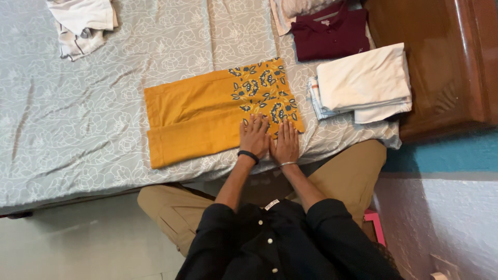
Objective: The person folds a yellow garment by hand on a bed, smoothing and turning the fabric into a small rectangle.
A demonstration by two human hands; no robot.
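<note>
A mustard-yellow garment (197,111) with a blue leaf-patterned end (264,88) lies folded into a long rectangle on the bed. Both hands rest flat on its near right part, side by side. My left hand (253,136), with a black wristband, presses on the plain yellow cloth at the edge of the pattern. My right hand (286,143), with a thin bangle, lies on the patterned corner beside it. Fingers of both hands are spread and hold nothing.
The bed has a grey floral sheet (78,119). A folded white stack (365,83) sits right of the garment, a folded maroon shirt (329,33) beyond it. Crumpled white cloth (80,23) lies at the far left. A wooden headboard (446,62) stands to the right.
</note>
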